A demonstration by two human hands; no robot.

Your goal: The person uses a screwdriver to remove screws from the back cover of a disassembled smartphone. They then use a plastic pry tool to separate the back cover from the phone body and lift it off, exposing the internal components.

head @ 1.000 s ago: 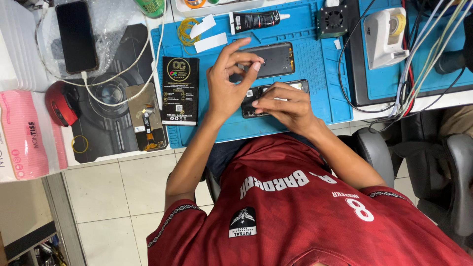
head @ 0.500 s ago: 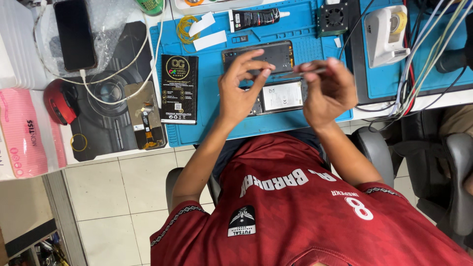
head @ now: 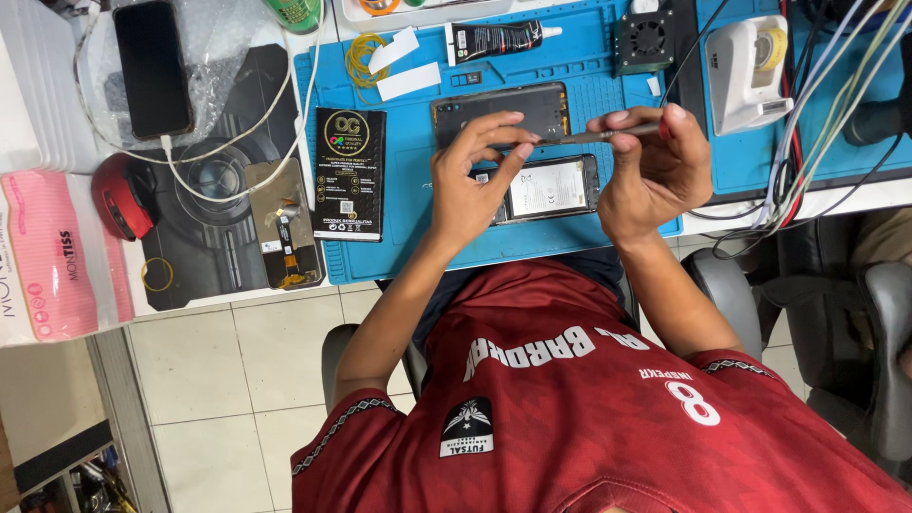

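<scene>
- Left hand (head: 470,185) is raised over the blue silicone work mat (head: 418,237), fingers (head: 499,123) narrowed in a pinch on the tip end of a thin grey metal tool (head: 598,136).
- Right hand (head: 655,171) has its fingers closed around the tool's other end, which shows a red part by the fingertips.
- The opened black phone with its white battery exposed (head: 551,185) lies flat on the mat near the bench's front edge, just under both hands and untouched.
- A dark rectangular phone back cover (head: 503,109) lies just behind it on the mat.
- Risk, as a judgement: the tool is held right above the bare battery, so a slip could jab it.
- The black printed box (head: 349,173) sits to the left on the mat, well apart.
</scene>
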